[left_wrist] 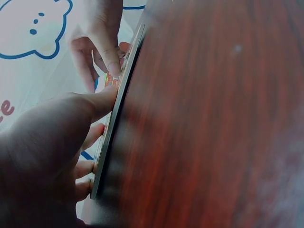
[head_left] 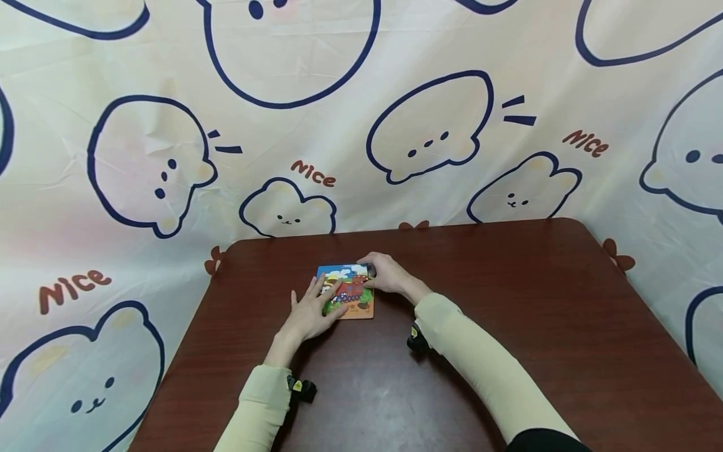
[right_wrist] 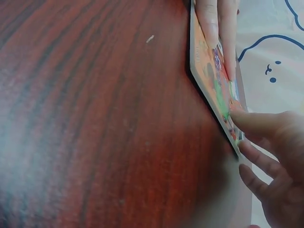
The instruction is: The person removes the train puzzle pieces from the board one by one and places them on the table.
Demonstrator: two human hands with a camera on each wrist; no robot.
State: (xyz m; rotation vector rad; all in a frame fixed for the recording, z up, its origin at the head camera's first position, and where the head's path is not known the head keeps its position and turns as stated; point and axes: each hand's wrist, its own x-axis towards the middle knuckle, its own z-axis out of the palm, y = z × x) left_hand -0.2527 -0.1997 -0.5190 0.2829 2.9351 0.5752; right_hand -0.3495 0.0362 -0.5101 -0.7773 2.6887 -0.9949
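Note:
A small, flat picture board (head_left: 361, 309), like a children's puzzle, lies on the table with a blue, red, green and orange scene on it. My left hand (head_left: 309, 317) rests on its left part, fingers spread and fairly straight over the picture. Around the board's far right corner my right hand (head_left: 391, 275) is bent, thumb on the picture and fingertips at the far edge. In the right wrist view, the right thumb (right_wrist: 254, 122) touches the board's face (right_wrist: 205, 66). The left wrist view has the board's thin edge (left_wrist: 110, 128) side-on, with the left thumb (left_wrist: 102, 102) over it.
The dark red-brown table (head_left: 508, 301) extends to both sides of the board. Behind it hangs a pale cloth (head_left: 350, 138) printed with cartoon bears and "Nice". A small black device (head_left: 305, 390) is strapped at the left wrist, another device (head_left: 418, 339) at the right.

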